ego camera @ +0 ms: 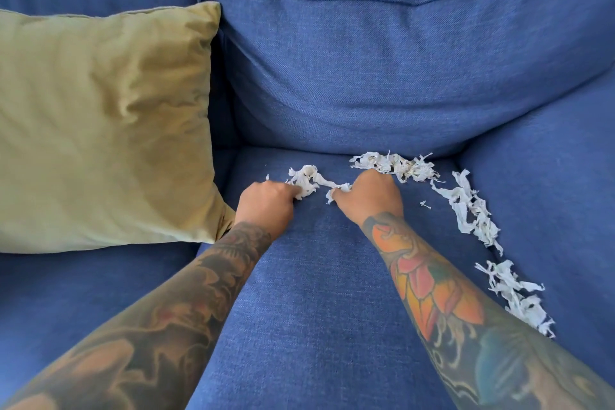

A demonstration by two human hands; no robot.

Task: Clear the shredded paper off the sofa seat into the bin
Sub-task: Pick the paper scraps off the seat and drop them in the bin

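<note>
**Now both hands gather shredded paper at the back of the sofa seat**

Both hands are on the blue seat cushion (316, 309), near the middle of the picture, and both arms reach forward from the 6 o'clock edge. The left hand (266, 206) has its fingers curled, and they pinch a white clump of shredded paper (304, 181) that lies at about 1 o'clock from this hand. The right hand (369, 196) is also curled; its thumb side grips a small strip of the same clump, and its knuckles touch a second pile of shreds (392, 166) at 12 o'clock from it. The two hands are close together but do not touch each other; only the paper strip bridges the gap between them.

More shreds lie in a curved line along the right edge of the seat: one bunch (469, 213) at 3 o'clock from the right hand, and another bunch (515, 296) toward 4 o'clock, beside the armrest (559, 193). One tiny piece (426, 205) lies alone just beside the right hand.

At 9 o'clock a green pillow (100, 123) leans on the neighbour seat, and its corner is near the left wrist. The back cushion (382, 70) fills the 12 o'clock side.
</note>
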